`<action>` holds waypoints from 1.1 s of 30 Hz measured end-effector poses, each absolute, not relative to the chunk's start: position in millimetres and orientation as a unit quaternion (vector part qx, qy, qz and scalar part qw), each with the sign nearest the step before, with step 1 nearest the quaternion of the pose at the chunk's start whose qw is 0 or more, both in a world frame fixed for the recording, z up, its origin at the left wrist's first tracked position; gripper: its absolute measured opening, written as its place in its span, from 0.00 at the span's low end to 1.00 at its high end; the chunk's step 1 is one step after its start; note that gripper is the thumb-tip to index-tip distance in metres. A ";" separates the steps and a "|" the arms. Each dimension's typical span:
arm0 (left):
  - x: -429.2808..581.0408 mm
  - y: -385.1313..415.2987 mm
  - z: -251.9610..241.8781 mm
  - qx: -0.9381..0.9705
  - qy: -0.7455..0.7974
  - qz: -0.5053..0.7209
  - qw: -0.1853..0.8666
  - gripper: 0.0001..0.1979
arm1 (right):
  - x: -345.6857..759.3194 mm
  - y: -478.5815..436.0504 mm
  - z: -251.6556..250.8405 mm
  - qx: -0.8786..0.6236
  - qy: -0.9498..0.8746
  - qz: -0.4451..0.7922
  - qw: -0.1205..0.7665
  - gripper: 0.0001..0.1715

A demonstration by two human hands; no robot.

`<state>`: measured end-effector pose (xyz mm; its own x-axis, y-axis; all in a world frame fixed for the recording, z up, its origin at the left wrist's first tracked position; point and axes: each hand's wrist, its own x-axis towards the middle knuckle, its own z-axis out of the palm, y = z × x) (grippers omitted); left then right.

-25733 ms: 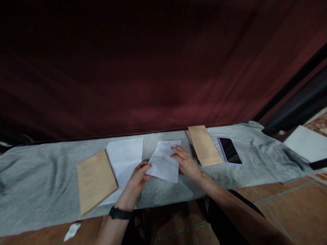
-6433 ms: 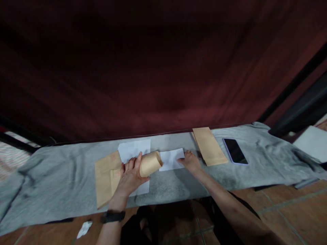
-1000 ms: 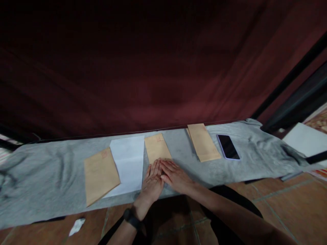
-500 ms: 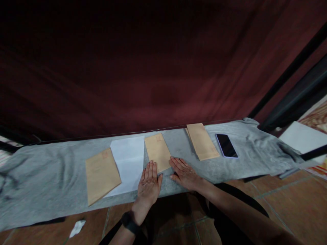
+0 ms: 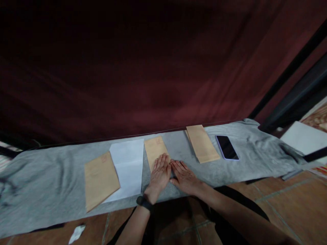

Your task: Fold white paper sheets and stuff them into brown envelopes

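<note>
A brown paper envelope [image 5: 155, 147] with a small reddish print lies in front of me on the grey cloth. My left hand [image 5: 160, 174] rests flat across its lower part, fingers stretched out, and hides that area; a dark band is on the wrist. Beside it, my right hand [image 5: 184, 176] lies palm down at the envelope's lower right corner, fingers extended. The two hands nearly touch. Left of the envelope is a white sheet of paper [image 5: 130, 166], partly covered by another brown envelope [image 5: 100, 178].
Brown envelopes [image 5: 203, 144] lie overlapped to the right, next to a phone [image 5: 227, 148] with a purple edge. Grey cloth [image 5: 51, 180] covers the narrow surface. A dark red wall-like panel [image 5: 163, 85] stands behind. White scrap [image 5: 77, 233] lies on the tiled floor.
My left hand has slid right and slightly up over the envelope, closer to my right hand. The right hand has hardly moved; the view has shifted slightly.
</note>
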<state>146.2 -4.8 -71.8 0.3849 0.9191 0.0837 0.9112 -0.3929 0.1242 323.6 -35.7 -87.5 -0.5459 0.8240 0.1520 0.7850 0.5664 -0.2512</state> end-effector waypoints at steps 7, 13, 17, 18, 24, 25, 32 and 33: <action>159.2 39.2 -69.9 0.801 0.594 0.072 -0.003 0.28 | 322.2 -36.8 -86.9 -0.466 -0.872 0.081 0.128 0.41; 164.7 70.7 -74.3 0.748 0.652 0.121 -0.016 0.28 | 320.6 -39.5 -81.0 -0.473 -0.867 0.077 0.139 0.43; 159.1 87.3 -76.1 0.720 0.686 0.104 -0.007 0.29 | 320.4 -40.8 -77.5 -0.475 -0.864 0.080 0.147 0.43; 157.5 89.6 -75.8 0.714 0.692 0.101 -0.008 0.29 | 320.5 -40.9 -77.0 -0.474 -0.864 0.080 0.149 0.43; 156.1 88.4 -67.8 0.706 0.703 0.082 -0.005 0.29 | 320.8 -39.9 -75.8 -0.472 -0.865 0.083 0.151 0.43; 156.8 86.7 -66.6 0.708 0.702 0.076 -0.001 0.29 | 320.6 -39.7 -75.7 -0.471 -0.865 0.084 0.151 0.43; 153.1 64.7 -68.5 0.726 0.687 0.034 0.028 0.31 | 319.7 -40.6 -73.9 -0.474 -0.862 0.090 0.156 0.43; 151.3 59.4 -69.0 0.730 0.682 0.030 0.026 0.31 | 319.6 -40.4 -73.2 -0.475 -0.862 0.089 0.156 0.42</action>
